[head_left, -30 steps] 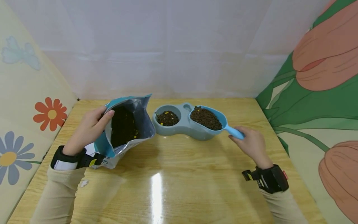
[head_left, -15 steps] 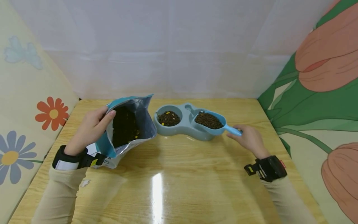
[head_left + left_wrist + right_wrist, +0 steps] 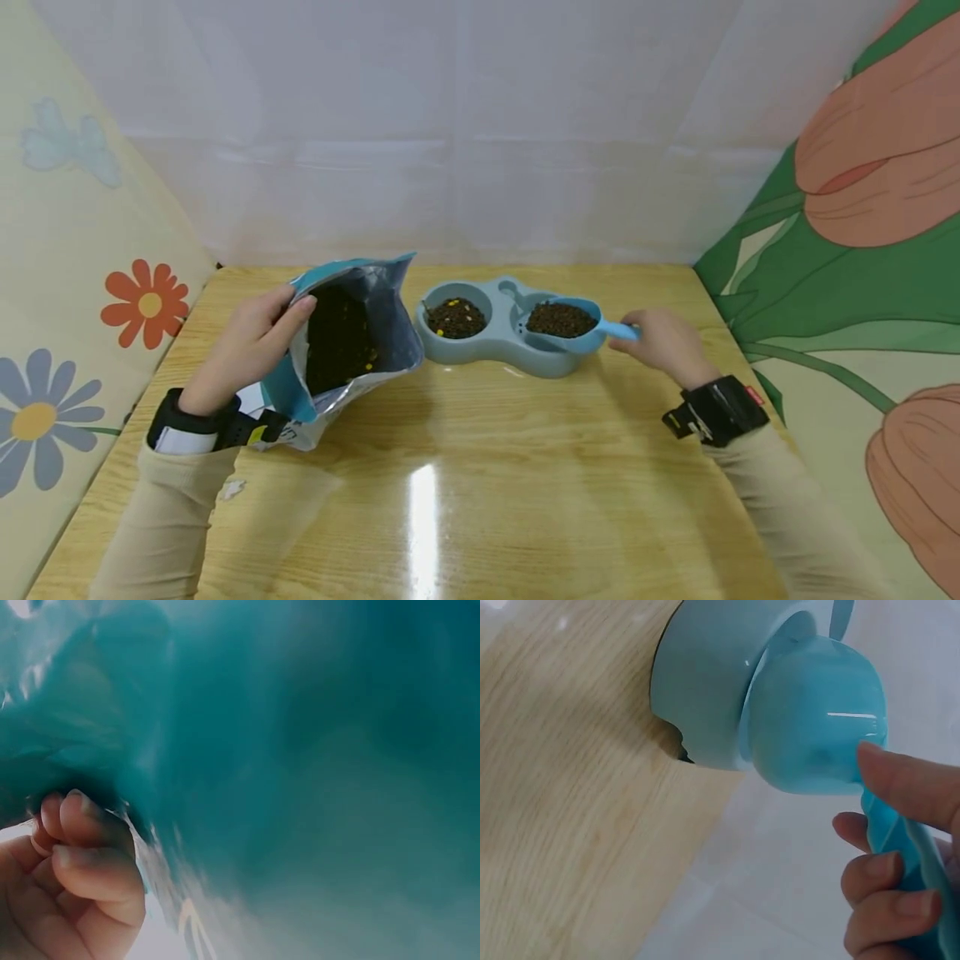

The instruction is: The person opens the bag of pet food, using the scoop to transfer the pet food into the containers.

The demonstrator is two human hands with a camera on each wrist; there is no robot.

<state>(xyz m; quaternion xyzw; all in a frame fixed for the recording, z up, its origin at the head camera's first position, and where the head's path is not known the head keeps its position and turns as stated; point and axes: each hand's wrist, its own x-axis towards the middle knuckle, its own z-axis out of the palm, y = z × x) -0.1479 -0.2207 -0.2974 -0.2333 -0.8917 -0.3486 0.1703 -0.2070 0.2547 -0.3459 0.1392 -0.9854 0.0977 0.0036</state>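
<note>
My left hand [image 3: 255, 342] grips the rim of an open blue and silver foil bag [image 3: 397, 333], thumb on the inner side. Dark brown pellets with a few yellow bits lie inside it. In the left wrist view, curled fingers [image 3: 97, 874] show against the teal bag. My right hand [image 3: 667, 346] holds the handle of a light blue scoop [image 3: 592, 335] heaped with brown pellets. The scoop's lip points left and tilts down into the right bowl of a grey-blue double pet bowl [image 3: 498, 340]. A few pellets show in that bowl beside the lip.
The left bowl holds brown pellets [image 3: 456, 320] with yellow bits. A small white scrap [image 3: 232, 489] lies on the wooden table [image 3: 510, 483] near the left sleeve. A white sheet [image 3: 450, 133] hangs behind, and patterned panels flank both sides.
The scoop has lowered and tipped into the right bowl, with a few pellets now beside its lip. My right hand has moved slightly up and left. The left hand and bag stay nearly still.
</note>
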